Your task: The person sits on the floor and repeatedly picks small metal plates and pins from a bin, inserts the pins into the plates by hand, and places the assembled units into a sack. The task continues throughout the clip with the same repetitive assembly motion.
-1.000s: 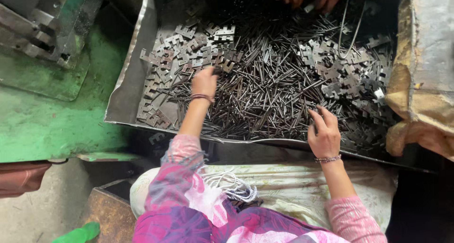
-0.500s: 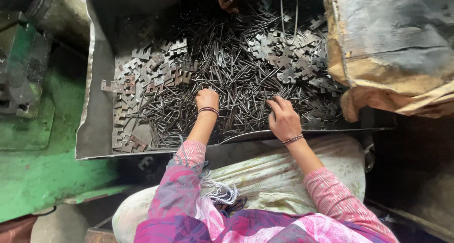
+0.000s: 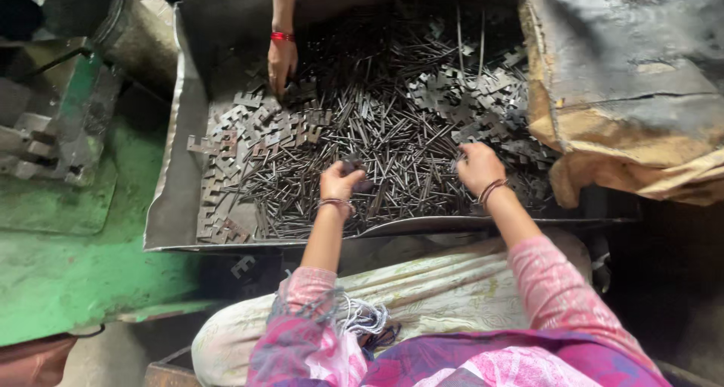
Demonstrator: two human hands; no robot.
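A large metal tray [image 3: 172, 206] holds a heap of thin dark metal strips [image 3: 392, 131] and flat notched stamped plates [image 3: 241, 131]. My left hand [image 3: 339, 182] rests on the strips near the tray's front edge, fingers curled around a small clump of metal pieces. My right hand [image 3: 477, 167] is further right on the heap, fingers bent down and closed on several strips. Both wrists wear bangles, and my sleeves are pink.
Another person's hand [image 3: 281, 63] with a red bangle reaches into the tray's far left side. A green machine base [image 3: 68, 229] lies to the left. A worn brown sack [image 3: 626, 108] covers the right. A pale cloth [image 3: 452, 289] lies over my lap.
The view has shifted, so the tray sits more to the left. Both my hands have closed on metal pieces. The other person's hand now shows at the far left of the tray.
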